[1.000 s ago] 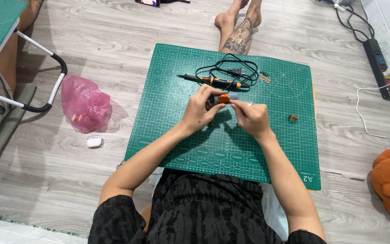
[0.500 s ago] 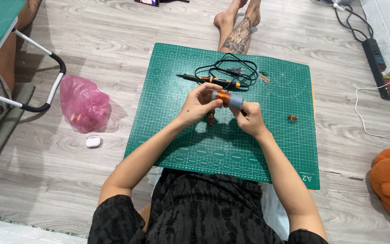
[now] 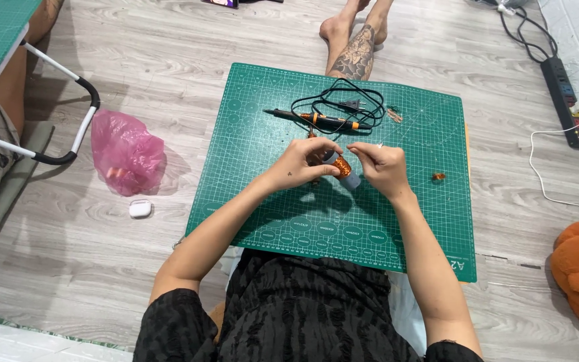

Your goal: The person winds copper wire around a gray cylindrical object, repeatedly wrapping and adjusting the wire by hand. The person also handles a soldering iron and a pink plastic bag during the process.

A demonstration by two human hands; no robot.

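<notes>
Left hand (image 3: 303, 161) fingers curl closed around a copper-wound spool (image 3: 344, 170); right hand (image 3: 382, 167) pinches its end. Both hover mid-way over the green cutting mat (image 3: 263, 201), the soldering iron (image 3: 316, 119) just beyond.

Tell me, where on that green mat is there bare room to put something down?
The green cutting mat is bare along its left side, and along the near edge below both hands. The right part, around a small orange piece, is mostly free too. The far middle is crowded: a soldering iron and its coiled black cord, with the left hand and right hand holding a small orange spool.
</notes>
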